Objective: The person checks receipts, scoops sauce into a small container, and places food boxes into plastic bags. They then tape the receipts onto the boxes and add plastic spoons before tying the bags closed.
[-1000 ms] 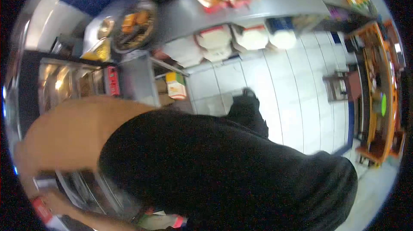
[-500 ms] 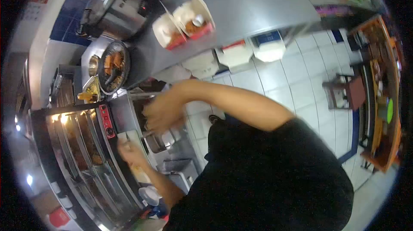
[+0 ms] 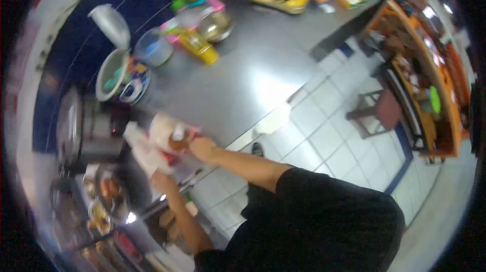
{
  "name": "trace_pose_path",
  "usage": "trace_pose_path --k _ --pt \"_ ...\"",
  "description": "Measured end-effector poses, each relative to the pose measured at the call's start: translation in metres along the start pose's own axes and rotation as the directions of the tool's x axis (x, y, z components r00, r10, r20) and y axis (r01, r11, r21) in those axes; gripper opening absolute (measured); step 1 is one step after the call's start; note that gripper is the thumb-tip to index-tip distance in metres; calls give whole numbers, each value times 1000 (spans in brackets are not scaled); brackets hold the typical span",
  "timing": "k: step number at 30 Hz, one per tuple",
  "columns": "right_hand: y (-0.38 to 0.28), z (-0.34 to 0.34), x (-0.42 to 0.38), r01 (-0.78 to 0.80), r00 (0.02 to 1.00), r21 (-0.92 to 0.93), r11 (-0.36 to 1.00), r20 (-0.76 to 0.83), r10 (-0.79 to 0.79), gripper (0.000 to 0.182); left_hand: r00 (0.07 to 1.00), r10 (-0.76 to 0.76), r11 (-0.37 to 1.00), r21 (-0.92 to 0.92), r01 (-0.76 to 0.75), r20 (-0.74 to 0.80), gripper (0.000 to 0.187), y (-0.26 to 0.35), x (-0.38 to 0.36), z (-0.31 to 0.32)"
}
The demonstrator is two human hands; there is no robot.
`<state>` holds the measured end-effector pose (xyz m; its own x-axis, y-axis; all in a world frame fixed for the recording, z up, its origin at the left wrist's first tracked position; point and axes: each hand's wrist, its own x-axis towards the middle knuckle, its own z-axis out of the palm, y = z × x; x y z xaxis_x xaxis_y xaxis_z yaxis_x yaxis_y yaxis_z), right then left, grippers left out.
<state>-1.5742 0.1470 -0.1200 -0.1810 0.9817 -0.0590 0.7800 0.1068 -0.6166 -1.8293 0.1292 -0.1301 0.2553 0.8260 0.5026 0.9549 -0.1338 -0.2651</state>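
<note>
Two open white-and-red boxes stand side by side on the steel counter. The right box holds brown food and a small white cup. My right hand is closed at its near right edge. My left hand is at the near end of the left box, its fingers closed on the edge. Motion blur smears both hands and the inside of the left box.
A large cooker and a dark pan of food are at the left. Bowls, a basket and a yellow packet stand farther back. A stool is on the tiled floor.
The view has swung toward the counter. Both hands have moved from beside the food warmer to the two boxes and have closed at their near edges.
</note>
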Motion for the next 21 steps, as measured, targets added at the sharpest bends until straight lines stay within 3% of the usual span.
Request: trace_pose_path --k 1,2,3,5,7,8,9,10,11,12,13,14,15,17,18,20,21 --pt "22 -8 1 6 1000 -6 1000 -6 -6 29 990 -66 997 49 60 123 18 -5 -6 22" --pt "49 -30 3 -41 999 -21 999 -16 41 29 998 -3 984 -178 14 61 28 1 -2 21" --pt "70 -55 3 9 999 -23 1000 40 -8 31 942 -97 957 -231 177 321 23 41 36 -36" --pt "109 -95 0 43 989 70 997 140 -52 38 957 -44 940 -312 137 287 21 54 46 -13" --pt "181 -108 6 197 966 50 979 160 -203 40 960 -42 866 -470 173 276 22 82 63 -10" --pt "197 -156 -4 135 948 41 990 286 -141 41 953 -42 852 -488 192 301 22 112 80 -17" --pt "218 -192 -11 105 946 64 992 303 -120 47 941 -6 896 -415 156 339 24 136 90 -20" --pt "255 -209 -18 236 946 61 970 214 -244 52 889 -134 859 -397 325 439 27 177 113 -35" --pt "265 -256 -32 193 950 53 980 239 -200 57 948 -106 876 -424 232 299 31 207 123 -39" --pt "285 -278 -35 157 960 16 987 234 -156 62 895 -185 853 -385 352 406 34 235 135 -40" --pt "302 -303 -39 110 968 -16 994 231 -103 63 864 -186 860 -348 373 468 36 263 144 -35" --pt "319 -325 -41 64 973 -53 997 226 -50 64 853 -225 796 -417 439 470 38 299 159 -49" --pt "338 -340 -41 113 959 -42 993 265 -98 64 885 -258 797 -433 422 388 39 334 167 -50" --pt "374 -370 -41 -113 966 -107 988 223 134 63 805 -302 725 -426 542 510 34 399 194 -56" --pt "387 -380 -44 -95 963 -107 990 241 118 63 794 -322 720 -411 559 515 34 426 204 -57" --pt "423 -397 -46 -61 995 -57 997 72 65 55 812 -382 630 -518 579 442 32 481 229 -57" --pt "438 -399 -46 48 995 42 998 -93 -43 49 807 -391 625 -516 586 442 32 505 241 -58"
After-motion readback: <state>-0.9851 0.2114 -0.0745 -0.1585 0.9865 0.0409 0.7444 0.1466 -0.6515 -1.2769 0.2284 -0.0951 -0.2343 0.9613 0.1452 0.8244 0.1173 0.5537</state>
